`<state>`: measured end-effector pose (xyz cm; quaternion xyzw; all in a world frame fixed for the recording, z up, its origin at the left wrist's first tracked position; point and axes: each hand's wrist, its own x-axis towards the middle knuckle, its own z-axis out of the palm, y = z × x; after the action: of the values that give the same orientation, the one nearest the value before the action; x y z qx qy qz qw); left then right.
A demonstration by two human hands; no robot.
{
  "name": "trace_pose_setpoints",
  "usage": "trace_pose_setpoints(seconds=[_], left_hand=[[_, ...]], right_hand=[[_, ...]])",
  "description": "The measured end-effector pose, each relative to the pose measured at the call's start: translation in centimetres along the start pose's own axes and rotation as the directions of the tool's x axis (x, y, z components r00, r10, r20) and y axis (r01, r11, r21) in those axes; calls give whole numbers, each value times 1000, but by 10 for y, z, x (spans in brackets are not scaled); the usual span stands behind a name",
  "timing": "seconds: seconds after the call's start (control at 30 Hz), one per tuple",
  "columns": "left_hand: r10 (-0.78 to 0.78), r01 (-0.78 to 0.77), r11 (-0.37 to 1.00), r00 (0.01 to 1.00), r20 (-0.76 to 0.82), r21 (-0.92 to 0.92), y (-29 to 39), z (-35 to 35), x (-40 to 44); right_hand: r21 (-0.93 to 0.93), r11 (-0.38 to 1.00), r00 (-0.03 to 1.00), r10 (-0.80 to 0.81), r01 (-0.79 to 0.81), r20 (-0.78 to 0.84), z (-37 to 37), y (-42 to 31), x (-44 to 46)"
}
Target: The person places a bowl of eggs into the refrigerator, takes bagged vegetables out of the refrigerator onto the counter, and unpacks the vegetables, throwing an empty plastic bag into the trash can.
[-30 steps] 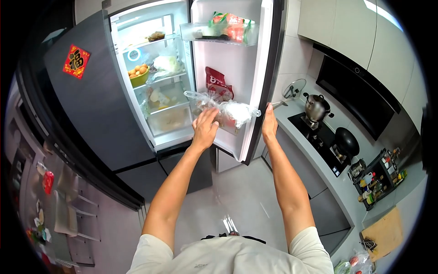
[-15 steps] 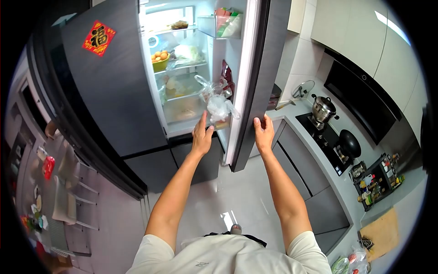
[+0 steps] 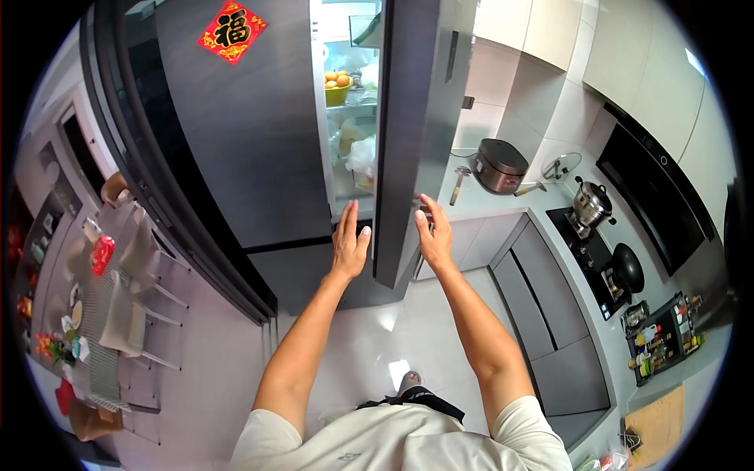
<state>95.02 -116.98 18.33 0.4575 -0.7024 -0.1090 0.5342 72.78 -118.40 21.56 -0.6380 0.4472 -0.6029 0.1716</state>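
The right fridge door stands partly open, its dark outer face turned toward the stove side. My right hand is at this door's outer face, fingers apart, holding nothing. Left of the door's edge, my left hand is raised with its fingers up and thumb apart, nothing in it. Through the narrow gap, a yellow-green bowl of eggs and a white plastic bag show inside the lit fridge. The left fridge door is closed and bears a red paper decoration.
A rice cooker and a ladle lie on the counter at the right. Farther right are a steel pot, a black wok and a spice rack. Chairs and a dining table stand at the left.
The right fridge door has swung from wide open to partly open, hiding most of the shelves. My right hand has moved left with it. The view has turned right, and the rice cooker now shows fully.
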Motion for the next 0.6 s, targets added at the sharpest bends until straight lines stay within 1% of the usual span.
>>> trace_pose_setpoints(seconds=[0.07,0.1,0.2,0.23,0.33,0.37,0.47,0.53,0.6], left_hand=[[3,-2,1000,1000,-17,24,-12,-4,5],[-6,6,1000,1000,-7,12,-15,-8,9],[-49,47,996,999,20,72,-22,-14,25],[-71,66,993,996,54,99,-25,-16,34],[-82,73,981,996,42,182,-42,-11,58],[-63,55,980,997,41,192,-49,-9,68],[-198,153,878,979,51,453,-61,-5,95],[-306,227,808,950,59,544,-64,-5,113],[-297,179,707,953,58,684,-79,-4,127]], right_hand=[[47,998,998,27,-30,61,13,19,4],[44,999,998,5,-8,68,19,25,9],[-21,1000,997,-11,12,72,36,42,26],[-27,999,993,-14,18,116,39,44,33],[-136,984,980,-89,114,179,55,60,56],[-154,982,966,-68,109,250,59,68,65],[-318,940,963,-38,125,265,73,81,88],[-371,919,957,-26,136,287,80,97,104],[-427,895,951,7,132,308,86,113,117]])
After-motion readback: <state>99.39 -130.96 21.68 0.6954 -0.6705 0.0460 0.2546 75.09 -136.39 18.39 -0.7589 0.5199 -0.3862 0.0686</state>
